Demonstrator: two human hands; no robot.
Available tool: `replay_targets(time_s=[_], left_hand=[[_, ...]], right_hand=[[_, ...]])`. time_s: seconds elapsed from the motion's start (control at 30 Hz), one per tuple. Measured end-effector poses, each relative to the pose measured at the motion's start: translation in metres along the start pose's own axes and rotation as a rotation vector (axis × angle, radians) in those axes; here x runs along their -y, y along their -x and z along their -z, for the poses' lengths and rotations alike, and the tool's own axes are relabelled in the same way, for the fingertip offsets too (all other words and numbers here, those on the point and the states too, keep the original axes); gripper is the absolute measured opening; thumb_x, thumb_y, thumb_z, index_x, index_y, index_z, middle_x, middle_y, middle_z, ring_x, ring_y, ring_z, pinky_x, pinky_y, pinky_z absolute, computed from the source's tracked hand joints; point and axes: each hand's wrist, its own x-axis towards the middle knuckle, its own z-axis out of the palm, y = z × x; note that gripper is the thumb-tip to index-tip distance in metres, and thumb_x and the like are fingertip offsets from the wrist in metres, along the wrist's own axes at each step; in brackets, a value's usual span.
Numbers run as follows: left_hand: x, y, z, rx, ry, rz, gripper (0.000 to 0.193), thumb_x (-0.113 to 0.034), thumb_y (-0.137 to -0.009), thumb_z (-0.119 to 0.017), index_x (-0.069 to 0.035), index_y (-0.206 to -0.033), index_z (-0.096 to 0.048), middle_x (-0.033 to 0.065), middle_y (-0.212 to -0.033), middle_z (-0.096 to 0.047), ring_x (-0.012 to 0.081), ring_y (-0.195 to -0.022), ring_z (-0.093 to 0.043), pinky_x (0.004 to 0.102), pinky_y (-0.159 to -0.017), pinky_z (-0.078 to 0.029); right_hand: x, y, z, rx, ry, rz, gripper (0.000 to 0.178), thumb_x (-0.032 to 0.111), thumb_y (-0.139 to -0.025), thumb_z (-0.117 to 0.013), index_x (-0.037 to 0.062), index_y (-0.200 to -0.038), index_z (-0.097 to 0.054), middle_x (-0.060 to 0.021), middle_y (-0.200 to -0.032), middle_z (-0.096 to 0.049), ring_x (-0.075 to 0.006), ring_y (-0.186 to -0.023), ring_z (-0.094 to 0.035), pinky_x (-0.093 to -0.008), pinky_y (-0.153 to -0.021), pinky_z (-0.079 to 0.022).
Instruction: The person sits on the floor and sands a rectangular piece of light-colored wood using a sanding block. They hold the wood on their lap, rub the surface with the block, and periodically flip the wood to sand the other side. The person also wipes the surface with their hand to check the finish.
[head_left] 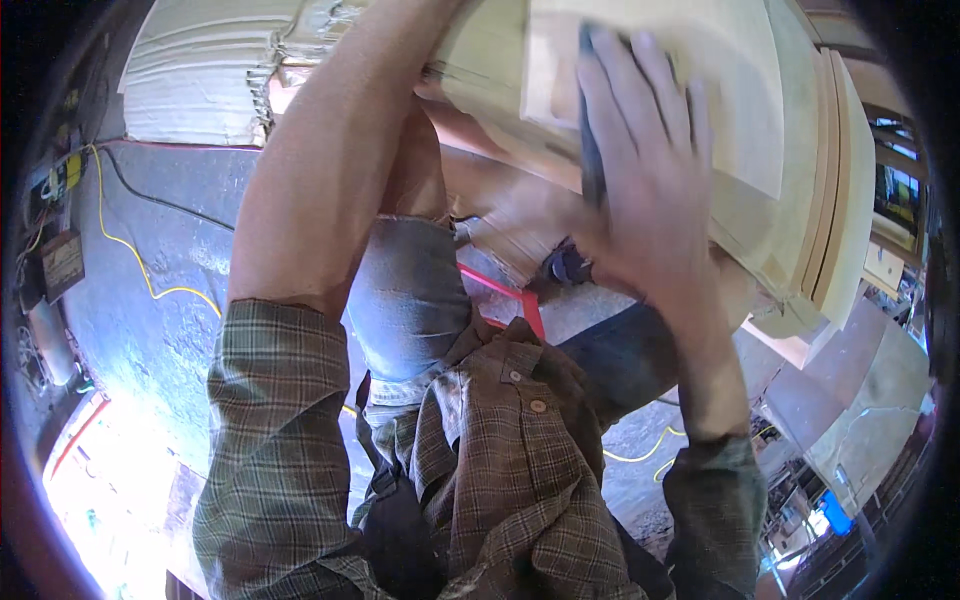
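My right hand (648,150) lies over a dark flat pad (592,120), perhaps a sanding block, with its fingers stretched along it. The pad's edge shows left of the fingers and in the gaps between them; the thumb is hidden, and the hand is blurred. Under the pad is a pale wooden panel (745,110), with a lighter rectangular area near the hand. My left forearm (320,170) reaches up across the cardboard and leaves the top of the head view, so the left hand is out of sight.
Torn corrugated cardboard (195,80) lies at the upper left. More pale boards (835,190) are stacked at the right. A red frame part (530,312) shows between my knees. A yellow cord (140,270) and a dark cable (165,198) run over the grey floor (150,225).
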Motion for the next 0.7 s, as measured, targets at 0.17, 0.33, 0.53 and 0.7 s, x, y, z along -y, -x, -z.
replay_targets(time_s=[0.17,0.33,0.53,0.7], left_hand=[[0.002,-0.002,0.003,0.029,0.009,0.047,0.049,-0.034,-0.095,-0.034,-0.007,-0.134,-0.045,0.0169,-0.136,-0.047,0.0354,-0.132,-0.037,0.0491,-0.11,-0.022],[-0.009,-0.001,0.007,0.088,0.018,0.081,0.05,-0.034,-0.095,-0.033,-0.008,-0.136,-0.043,0.0158,-0.138,-0.046,0.0343,-0.133,-0.036,0.0483,-0.111,-0.021],[-0.003,0.0,0.004,0.074,-0.014,0.071,0.051,-0.036,-0.095,-0.031,-0.01,-0.137,-0.043,0.0136,-0.14,-0.045,0.0325,-0.134,-0.034,0.0477,-0.112,-0.02],[-0.001,-0.005,0.002,0.064,0.019,0.063,0.051,-0.037,-0.095,-0.032,-0.01,-0.136,-0.044,0.0129,-0.14,-0.044,0.0309,-0.134,-0.034,0.0472,-0.112,-0.02]], right_hand=[[-0.001,0.004,-0.013,-0.044,-0.097,0.028,0.092,0.074,-0.076,-0.047,-0.0043,-0.123,-0.051,-0.0209,-0.134,-0.046,-0.0359,-0.126,-0.042,-0.0511,-0.103,-0.029],[-0.014,-0.008,-0.012,-0.071,-0.135,0.078,0.072,0.051,-0.087,-0.053,-0.0035,-0.133,-0.042,-0.024,-0.137,-0.043,-0.0413,-0.128,-0.039,-0.0504,-0.105,-0.029],[0.002,0.024,-0.008,-0.032,-0.163,0.038,0.07,0.046,-0.084,-0.057,-0.0027,-0.132,-0.044,-0.0216,-0.138,-0.043,-0.0385,-0.129,-0.039,-0.05,-0.105,-0.029],[-0.006,-0.012,-0.011,-0.045,-0.123,0.01,0.082,0.055,-0.078,-0.06,-0.0043,-0.132,-0.042,-0.0223,-0.138,-0.042,-0.0387,-0.131,-0.037,-0.0519,-0.105,-0.028]])
